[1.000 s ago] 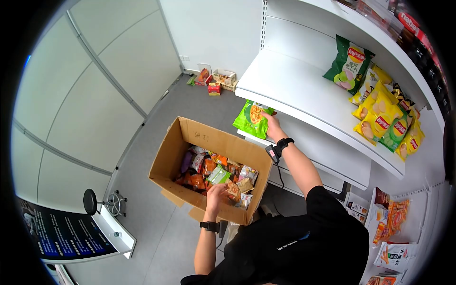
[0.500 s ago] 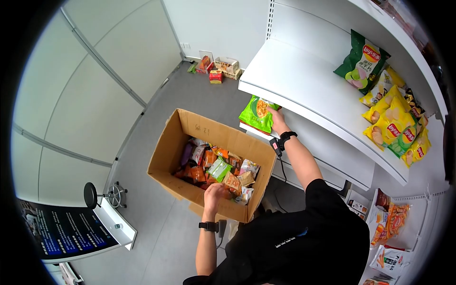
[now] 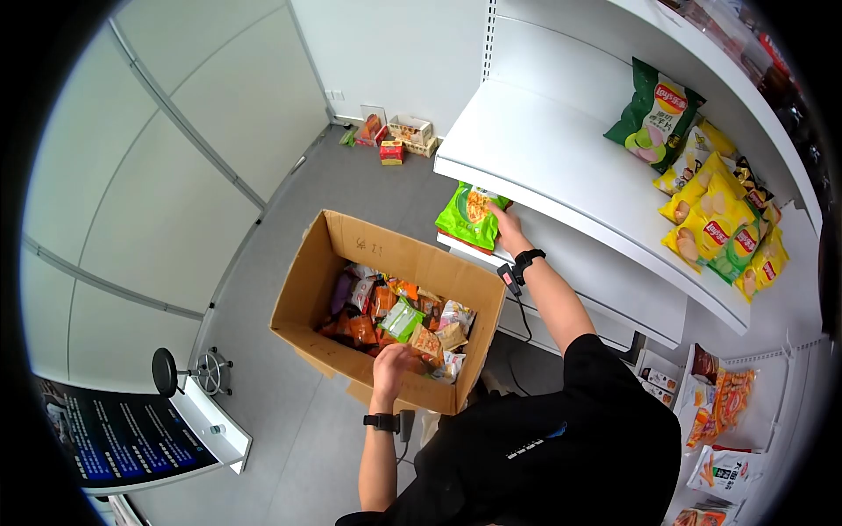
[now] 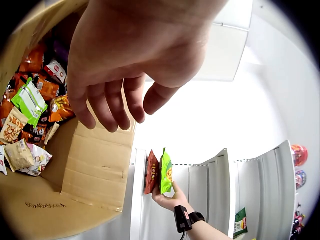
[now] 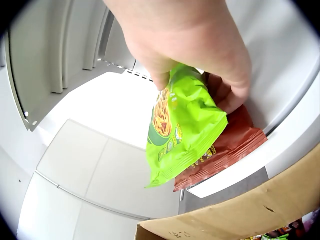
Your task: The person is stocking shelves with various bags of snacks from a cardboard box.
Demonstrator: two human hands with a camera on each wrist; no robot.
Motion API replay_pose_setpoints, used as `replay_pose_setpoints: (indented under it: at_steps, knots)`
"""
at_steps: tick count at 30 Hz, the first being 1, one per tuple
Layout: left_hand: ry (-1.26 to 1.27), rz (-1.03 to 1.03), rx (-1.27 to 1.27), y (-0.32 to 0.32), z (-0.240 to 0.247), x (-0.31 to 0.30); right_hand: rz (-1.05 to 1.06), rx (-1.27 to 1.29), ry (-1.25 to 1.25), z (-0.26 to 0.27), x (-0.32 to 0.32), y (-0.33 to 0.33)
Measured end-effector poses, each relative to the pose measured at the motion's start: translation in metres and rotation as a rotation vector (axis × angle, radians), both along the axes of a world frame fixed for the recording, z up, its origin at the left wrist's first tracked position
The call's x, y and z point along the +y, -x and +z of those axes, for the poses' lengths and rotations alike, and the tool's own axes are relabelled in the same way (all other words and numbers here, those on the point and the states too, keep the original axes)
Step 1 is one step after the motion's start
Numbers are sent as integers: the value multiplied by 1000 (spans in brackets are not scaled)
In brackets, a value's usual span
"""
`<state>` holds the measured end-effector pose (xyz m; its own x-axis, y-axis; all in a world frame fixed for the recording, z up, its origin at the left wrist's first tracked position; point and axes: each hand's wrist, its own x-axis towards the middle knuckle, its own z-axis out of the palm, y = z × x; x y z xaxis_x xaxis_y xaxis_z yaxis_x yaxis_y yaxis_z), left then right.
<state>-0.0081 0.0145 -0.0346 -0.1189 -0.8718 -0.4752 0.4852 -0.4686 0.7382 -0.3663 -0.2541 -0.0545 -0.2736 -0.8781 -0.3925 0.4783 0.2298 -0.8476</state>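
Snack packets (image 3: pixel 403 321) in box (image 3: pixel 399 254), shelves (image 3: pixel 544 162) to the right, stool (image 3: pixel 164 372) left

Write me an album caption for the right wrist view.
Right hand gripping a bright green packet, with a red packet behind it and a cardboard box nearby.

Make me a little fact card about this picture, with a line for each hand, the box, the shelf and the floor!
Right hand: grips a bright green bag, with a dark red bag right against it
Left hand: held over the box's near side, fingers loosely bent, nothing in them
Box: brown cardboard box, open, with many snack packets inside
Upper shelf: a dark green chip bag and yellow chip bags
Floor: small red box near the wall; stool
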Motion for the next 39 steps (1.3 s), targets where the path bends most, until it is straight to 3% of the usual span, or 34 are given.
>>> replay_pose_setpoints:
  at_steps: [6, 11, 19, 25, 28, 30, 32, 39]
  knots:
    - [-20, -6, -16, -7, -2, 6, 47, 15, -101, 33, 31, -3]
    - [-24, -23, -1, -9, -5, 7, 0, 109, -275, 24, 50, 7]
    - [-19, -59, 3, -16, -24, 15, -129, -57, -296, 22, 107, 9]
    - [-188, -51, -59, -26, -53, 39, 33, -103, -325, -13, 160, -14]
    - [-202, 13, 19, -42, -90, 48, 105, -73, -465, -22, 187, -36]
    - [-141, 7, 58, -47, -109, 48, 120, -11, -433, -29, 202, -44]
    - [-154, 46, 19, -43, -109, 49, 156, 13, -404, -54, 212, -43]
    - [-205, 144, -31, -35, -89, 54, 162, 92, -477, -30, 204, -66]
